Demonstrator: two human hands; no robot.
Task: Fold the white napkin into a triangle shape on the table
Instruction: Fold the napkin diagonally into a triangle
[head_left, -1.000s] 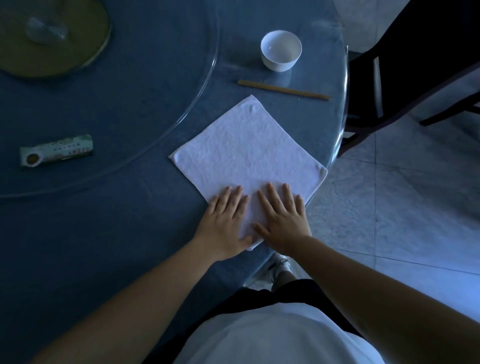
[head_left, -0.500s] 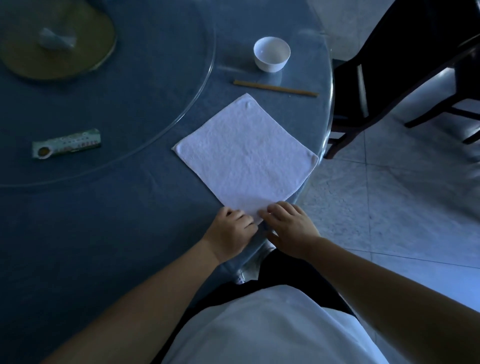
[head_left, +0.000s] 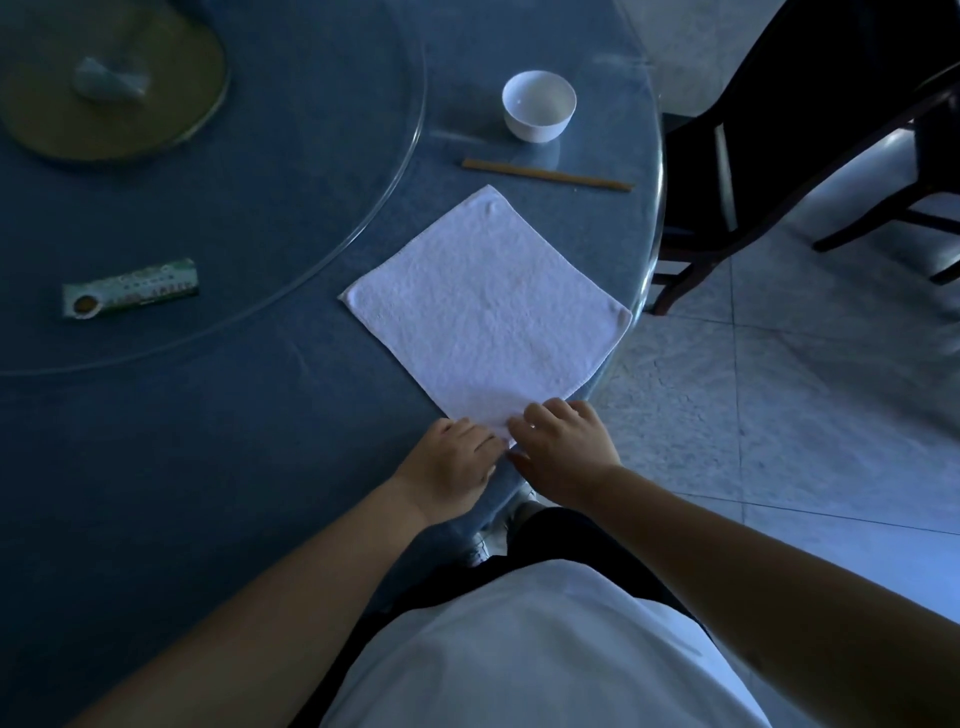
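Observation:
The white napkin (head_left: 488, 306) lies flat and unfolded on the blue table (head_left: 208, 441), turned like a diamond with one corner pointing at me near the table's edge. My left hand (head_left: 452, 462) and my right hand (head_left: 563, 449) meet at that near corner. Both have their fingers curled onto the cloth and pinch the corner between them. The tip of the corner is hidden under my fingers.
A white cup (head_left: 538, 105) and a wooden chopstick (head_left: 545, 175) lie beyond the napkin. A glass turntable (head_left: 410, 156) carries a green-white packet (head_left: 130, 294) and a yellowish plate (head_left: 104, 78). A dark chair (head_left: 779, 130) stands at the right, over tiled floor.
My hands, flat on the napkin's near part a second ago, slid back to its near corner and curled their fingers onto it. The napkin stays flat.

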